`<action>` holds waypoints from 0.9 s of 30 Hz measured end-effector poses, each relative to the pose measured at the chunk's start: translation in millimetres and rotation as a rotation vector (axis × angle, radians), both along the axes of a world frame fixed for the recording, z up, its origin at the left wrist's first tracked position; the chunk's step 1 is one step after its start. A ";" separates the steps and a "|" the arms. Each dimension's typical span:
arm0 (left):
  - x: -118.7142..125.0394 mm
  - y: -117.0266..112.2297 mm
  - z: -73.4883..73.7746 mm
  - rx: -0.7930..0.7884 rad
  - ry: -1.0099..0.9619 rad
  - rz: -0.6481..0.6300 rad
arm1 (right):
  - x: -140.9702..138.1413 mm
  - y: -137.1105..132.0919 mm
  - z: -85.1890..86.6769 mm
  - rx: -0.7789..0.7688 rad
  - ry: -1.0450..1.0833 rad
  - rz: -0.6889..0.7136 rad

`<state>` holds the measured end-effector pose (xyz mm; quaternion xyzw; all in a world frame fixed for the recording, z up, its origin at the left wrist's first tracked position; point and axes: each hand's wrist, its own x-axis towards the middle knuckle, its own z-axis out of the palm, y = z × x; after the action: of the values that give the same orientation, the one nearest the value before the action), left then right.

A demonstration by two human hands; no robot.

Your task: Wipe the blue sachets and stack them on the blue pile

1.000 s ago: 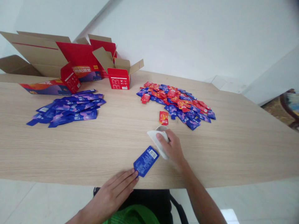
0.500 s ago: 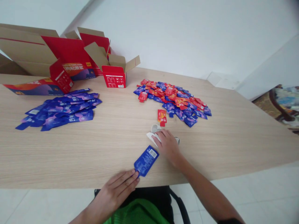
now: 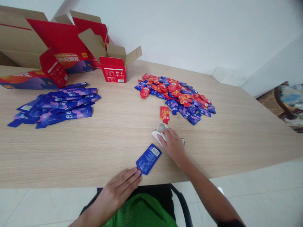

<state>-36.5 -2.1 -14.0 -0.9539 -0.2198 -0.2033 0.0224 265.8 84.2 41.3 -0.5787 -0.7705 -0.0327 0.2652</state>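
Note:
My left hand (image 3: 125, 186) is at the near table edge, its fingers together on the narrow neck of a blue pouch (image 3: 148, 160). The pouch lies flat, barcode side up; my left thumb is hidden. My right hand (image 3: 174, 143) is closed on a crumpled white cloth (image 3: 157, 136) on the table, just beyond the pouch's far right corner. Part of the cloth curls up in a loop and part is covered by my fingers. A single red pouch (image 3: 164, 114) lies just past the cloth.
A mixed heap of red and blue pouches (image 3: 175, 91) lies at the back right. Several larger blue pouches (image 3: 59, 105) are stacked at left. Behind them stand an open small red box (image 3: 113, 71) and large open cartons (image 3: 54, 37) near the wall.
The camera view has tilted and shifted slightly. Both hands keep their places, the left on the blue pouch and the right on the white cloth.

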 end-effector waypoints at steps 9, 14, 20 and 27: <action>5.0 -1.2 3.2 -0.045 -0.067 -0.003 | -55.3 -53.8 -25.7 -0.151 -0.025 0.271; 10.2 -1.2 8.4 -0.014 -0.110 0.019 | -0.4 -5.8 -7.3 -0.057 -0.084 0.009; 12.4 -2.8 10.6 -0.021 -0.143 0.039 | -46.6 -48.4 5.1 -0.073 0.085 0.206; 11.9 -2.1 11.6 -0.060 -0.124 0.032 | -43.5 -41.4 -24.9 -0.135 -0.081 0.175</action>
<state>-24.6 -4.2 -2.4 -0.9361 -0.2418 -0.2550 -0.0167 222.4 42.7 16.4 -0.5242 -0.8285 0.0192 0.1963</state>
